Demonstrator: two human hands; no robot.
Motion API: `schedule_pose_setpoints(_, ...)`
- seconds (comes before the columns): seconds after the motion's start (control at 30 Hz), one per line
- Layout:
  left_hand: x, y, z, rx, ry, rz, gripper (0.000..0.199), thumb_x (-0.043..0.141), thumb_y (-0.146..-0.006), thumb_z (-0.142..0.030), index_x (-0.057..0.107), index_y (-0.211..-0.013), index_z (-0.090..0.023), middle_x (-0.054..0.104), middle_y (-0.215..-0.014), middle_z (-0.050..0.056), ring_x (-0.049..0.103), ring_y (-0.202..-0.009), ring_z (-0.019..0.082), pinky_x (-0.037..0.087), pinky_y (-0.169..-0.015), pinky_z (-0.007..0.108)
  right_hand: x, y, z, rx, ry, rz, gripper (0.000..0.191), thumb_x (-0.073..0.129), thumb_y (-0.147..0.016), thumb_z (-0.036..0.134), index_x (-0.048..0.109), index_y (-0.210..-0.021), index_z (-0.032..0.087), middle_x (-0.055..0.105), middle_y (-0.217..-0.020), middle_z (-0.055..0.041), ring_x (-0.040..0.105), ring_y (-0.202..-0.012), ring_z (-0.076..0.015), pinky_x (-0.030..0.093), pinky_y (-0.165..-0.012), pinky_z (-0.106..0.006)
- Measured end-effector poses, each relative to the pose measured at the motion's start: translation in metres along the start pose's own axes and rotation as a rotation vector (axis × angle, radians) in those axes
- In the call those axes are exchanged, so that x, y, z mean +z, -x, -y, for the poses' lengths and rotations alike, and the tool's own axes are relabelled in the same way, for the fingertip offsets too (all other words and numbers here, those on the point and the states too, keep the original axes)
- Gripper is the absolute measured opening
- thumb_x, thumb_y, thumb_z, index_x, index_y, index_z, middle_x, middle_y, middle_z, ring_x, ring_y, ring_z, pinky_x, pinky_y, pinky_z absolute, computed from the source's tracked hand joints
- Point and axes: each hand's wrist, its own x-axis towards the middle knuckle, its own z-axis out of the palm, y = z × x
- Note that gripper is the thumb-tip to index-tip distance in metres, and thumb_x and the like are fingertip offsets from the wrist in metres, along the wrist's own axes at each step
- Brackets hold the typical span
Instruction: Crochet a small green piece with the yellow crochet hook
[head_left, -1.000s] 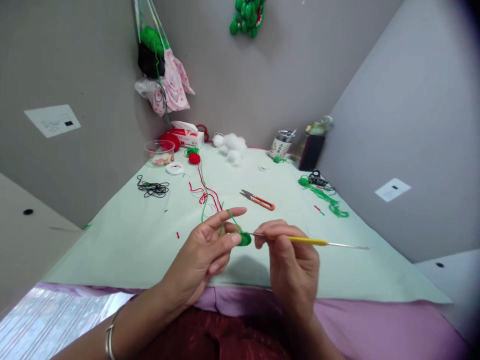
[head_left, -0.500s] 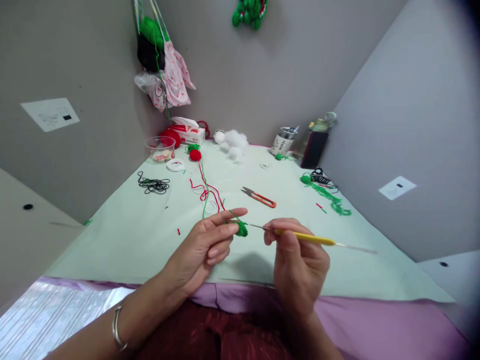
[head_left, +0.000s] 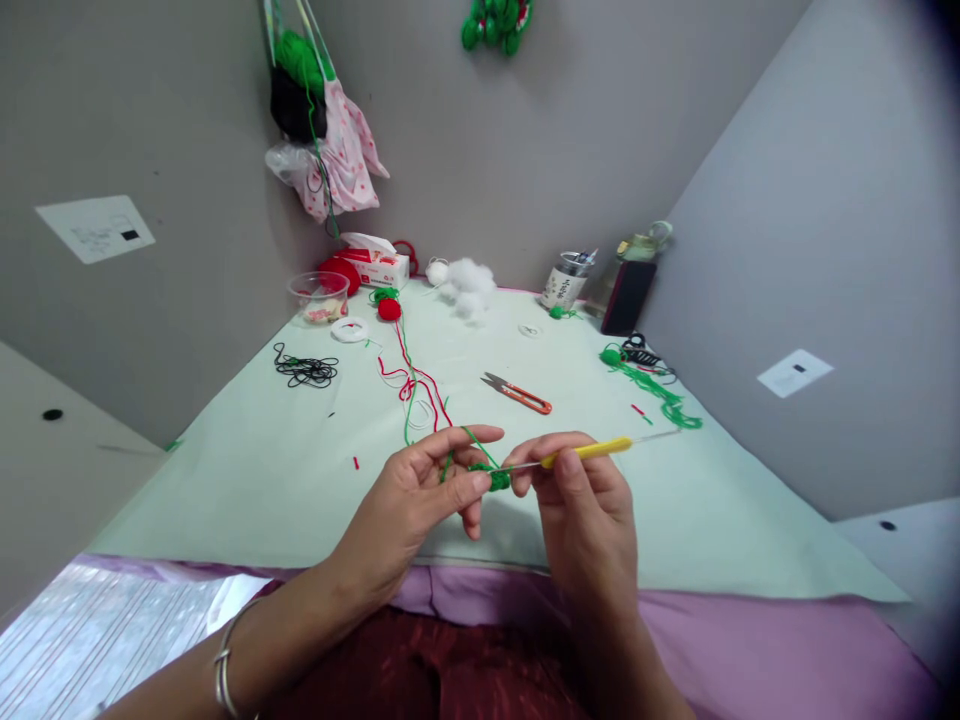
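Small green crocheted piece [head_left: 499, 481] was held above the near part of the pale green surface [head_left: 712, 500], pinched btwn thumb and fingers of L hand [head_left: 420, 480]; hand part-closed, index extended, w/ green yarn strand [head_left: 480, 445] run from index down to the piece. Yellow-handled crochet hook [head_left: 592, 452] was gripped pen-style in R hand [head_left: 589, 495], fingers closed around it near the front of the handle, metal shaft laid across the piece's upper edge. Whether the tip was through a loop could not be told (too small, partly hidden). Judged: light, even tension was needed at L index; too slack, loops would be left loose; too tight, shaft would be jammed. Pinch was best placed close to the working edge, w/ hook turned by small finger moves & shaft angled shallow so plies weren't split. Mat'ls: piece was compact, bumpy, dense-looking, edges soft & likely to give under pinch; strand thin, taut-looking. Hook was rigid: slim metal both ends, thicker yellow grip btwn. Also obs. on surface: black cord [head_left: 304, 368], thin, in loose tangled loops; white stuffing [head_left: 469, 285], fluffy, irregular clumps; red ball [head_left: 389, 309], small, rounded; orange-handled snips [head_left: 529, 397], flat, w/ pointed metal blades.
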Motion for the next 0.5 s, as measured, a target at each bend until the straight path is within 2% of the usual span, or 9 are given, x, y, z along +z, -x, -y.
schedule_pose_setpoints(0.1,-0.001,0.000,0.001,0.011,-0.022,0.004,0.033,0.084,-0.087,-0.028,0.080,-0.119,-0.023,0.063,-0.085,-0.003,0.061,-0.057,0.007,0.050,-0.063,0.025,-0.001,0.002,0.003,-0.033,0.039,0.025,0.023,0.061,-0.105,0.035,0.075,-0.092,0.021,0.077,-0.083,-0.0031,0.068,-0.067,-0.0143,0.059,-0.066,-0.029)
schedule_pose_setpoints(0.2,-0.001,0.000,0.002,0.063,-0.078,-0.028,0.032,0.084,-0.086,-0.026,0.080,-0.117,-0.023,0.063,-0.086,-0.003,0.061,-0.060,0.007,0.053,-0.063,0.023,-0.003,0.009,0.005,-0.126,0.194,0.031,0.022,0.056,-0.107,0.028,0.076,-0.099,0.022,0.078,-0.091,-0.0041,0.070,-0.073,-0.0152,0.060,-0.070,-0.031)
schedule_pose_setpoints(0.4,0.004,0.002,0.001,0.163,-0.191,-0.113,0.028,0.085,-0.084,-0.020,0.082,-0.112,-0.024,0.062,-0.080,-0.003,0.056,-0.065,0.009,0.054,-0.059,0.019,-0.007,0.021,-0.001,-0.438,0.500,0.116,0.031,0.052,-0.104,0.009,0.073,-0.120,0.027,0.079,-0.101,-0.0045,0.073,-0.089,-0.0187,0.060,-0.077,-0.034)
schedule_pose_setpoints(0.5,0.005,0.003,0.002,0.114,-0.113,-0.114,0.044,0.090,-0.079,-0.019,0.079,-0.122,-0.025,0.063,-0.082,-0.004,0.052,-0.057,0.005,0.047,-0.052,0.015,-0.009,0.025,-0.012,-0.604,0.725,0.166,0.039,0.062,-0.099,0.007,0.072,-0.131,0.028,0.078,-0.110,-0.0082,0.074,-0.098,-0.0218,0.061,-0.079,-0.035)
